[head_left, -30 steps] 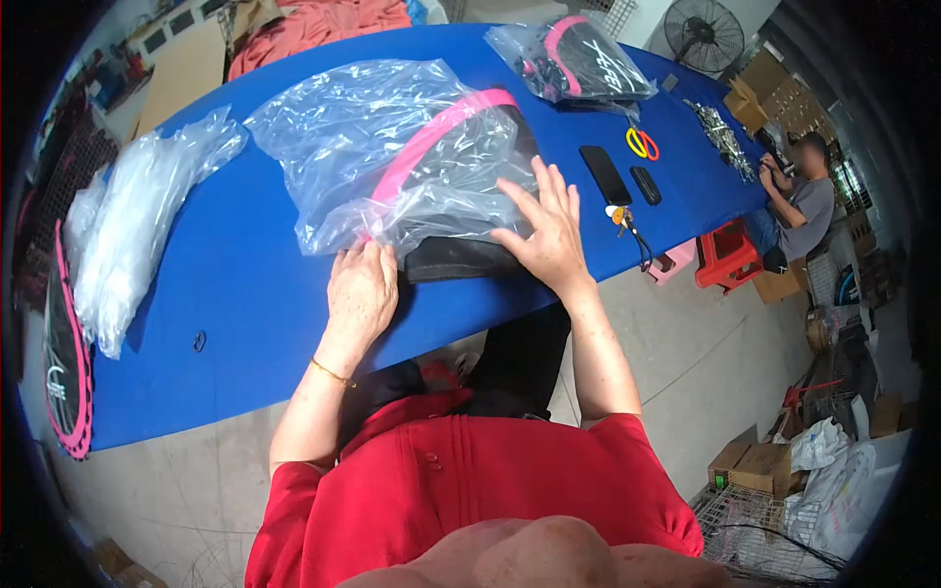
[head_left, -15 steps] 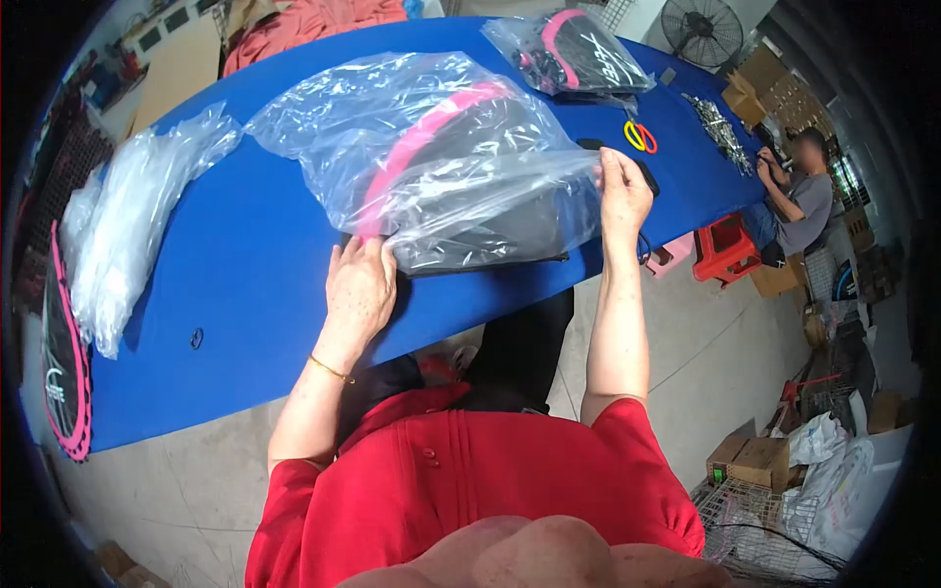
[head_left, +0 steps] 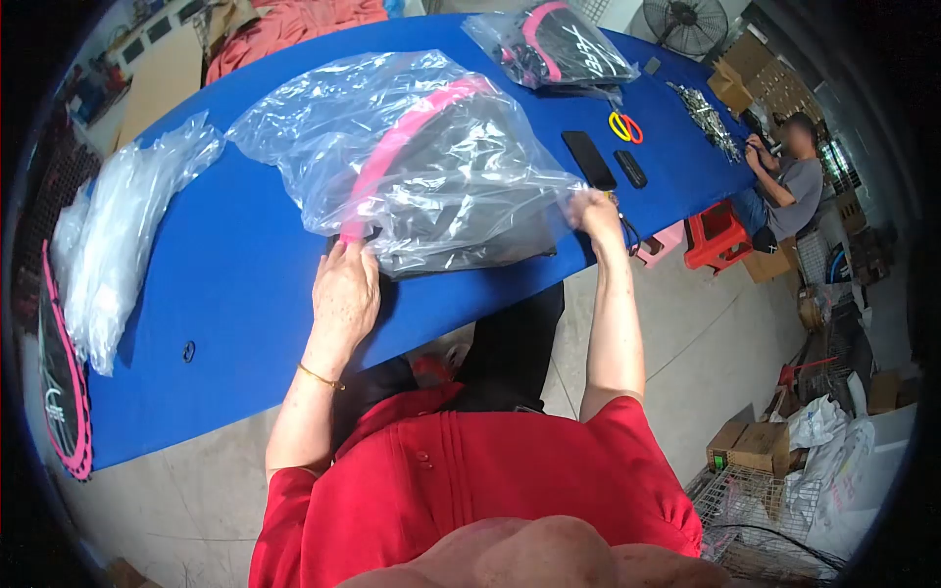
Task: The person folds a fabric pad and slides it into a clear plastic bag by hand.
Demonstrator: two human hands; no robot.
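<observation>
Clear crinkled plastic bag [head_left: 421, 147] holding a black, pink-rimmed fabric piece [head_left: 431, 167]: laid at the blue table's [head_left: 235, 265] near edge. Bag mouth, lifted half a second ago, now drawn down. Right hand [head_left: 595, 211] pinched on its right corner; left hand [head_left: 343, 294] closed on its left corner.

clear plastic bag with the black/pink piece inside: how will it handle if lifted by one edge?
Likely floppy: the clear bag is crumpled and billows between the left hand and right hand. Probably slippery, given its glossy film. The black and pink piece inside looks flat and light, so it may slide.
</observation>
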